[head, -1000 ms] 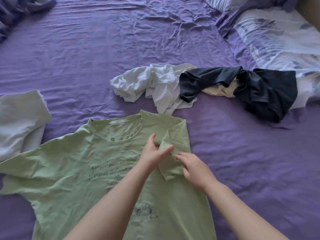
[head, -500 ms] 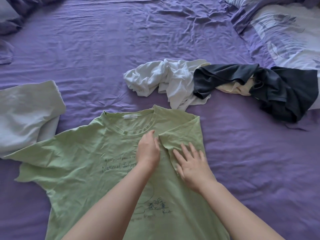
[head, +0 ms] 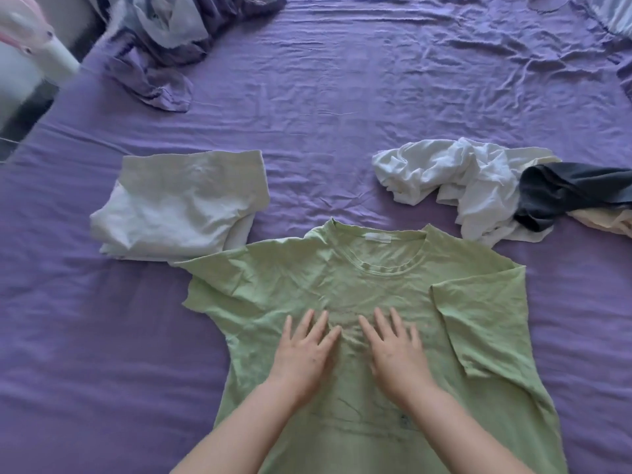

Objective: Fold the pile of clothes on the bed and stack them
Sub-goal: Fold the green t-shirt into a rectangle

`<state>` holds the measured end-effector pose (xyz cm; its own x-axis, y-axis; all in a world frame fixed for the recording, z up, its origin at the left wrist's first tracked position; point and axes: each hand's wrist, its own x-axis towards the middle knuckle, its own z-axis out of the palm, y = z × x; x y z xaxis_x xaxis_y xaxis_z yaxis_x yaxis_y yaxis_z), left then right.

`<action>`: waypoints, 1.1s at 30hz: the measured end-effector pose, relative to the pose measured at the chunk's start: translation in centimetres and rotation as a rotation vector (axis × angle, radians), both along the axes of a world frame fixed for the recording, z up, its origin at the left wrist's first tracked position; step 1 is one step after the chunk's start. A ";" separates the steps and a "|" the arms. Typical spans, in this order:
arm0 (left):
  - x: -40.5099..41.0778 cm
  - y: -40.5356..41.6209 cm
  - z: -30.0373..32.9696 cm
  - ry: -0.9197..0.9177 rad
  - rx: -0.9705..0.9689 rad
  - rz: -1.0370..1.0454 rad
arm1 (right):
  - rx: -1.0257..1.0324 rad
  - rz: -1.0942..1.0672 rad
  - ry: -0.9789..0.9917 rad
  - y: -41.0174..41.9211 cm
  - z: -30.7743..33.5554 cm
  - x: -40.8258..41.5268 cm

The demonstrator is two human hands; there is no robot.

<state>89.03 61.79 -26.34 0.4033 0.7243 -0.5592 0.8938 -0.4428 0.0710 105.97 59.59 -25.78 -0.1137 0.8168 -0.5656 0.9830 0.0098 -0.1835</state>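
Both arms are reaching forward, side by side. The left hand and right hand are lying flat, palms down. Their fingers are pointing straight ahead.

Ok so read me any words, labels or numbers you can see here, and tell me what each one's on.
Nothing can be read.
Green t-shirt chest print: dark handwriting, blurred and partly covered by the left hand and right hand.
Neck label: a pale tag, too small to read.
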 end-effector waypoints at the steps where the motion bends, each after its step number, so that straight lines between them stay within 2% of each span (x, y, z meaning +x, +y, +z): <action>1: -1.5 0.5 0.2 0.010 0.009 0.011 | 0.000 0.044 0.019 0.4 0.0 -1.6; 4: -5.6 2.4 0.9 0.008 0.080 0.105 | -0.012 0.151 0.057 1.8 0.0 -5.8; 10: -12.9 7.6 2.1 0.088 0.315 0.308 | 0.034 0.220 0.050 4.8 -0.3 -11.3; 15: -16.5 11.6 1.9 0.112 0.605 0.357 | 0.065 0.224 0.031 6.9 -0.5 -13.1; 19: -16.6 11.9 2.3 0.076 0.592 0.414 | 0.094 0.195 0.042 8.1 0.2 -13.3; 24: -15.0 11.2 4.2 -0.098 0.456 0.357 | 0.171 0.184 0.093 9.3 1.4 -12.4; 27: -12.2 11.1 6.2 -0.234 0.296 0.352 | 0.185 0.073 0.278 10.4 2.4 -11.7; 29: -9.7 10.9 7.0 -0.432 0.083 0.509 | 0.072 -0.191 0.524 11.1 3.3 -11.0; 31: -7.2 10.6 7.2 -0.616 -0.216 0.729 | 0.014 -0.435 0.721 11.5 3.7 -10.1; 33: -5.3 10.0 6.3 -0.784 -0.498 0.943 | 0.058 -0.472 0.690 11.7 3.4 -9.0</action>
<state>83.72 71.80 -20.06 0.1981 0.6902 -0.6959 0.4903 0.5450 0.6801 96.94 71.26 -22.34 -0.0573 0.8913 -0.4498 0.5538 -0.3465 -0.7571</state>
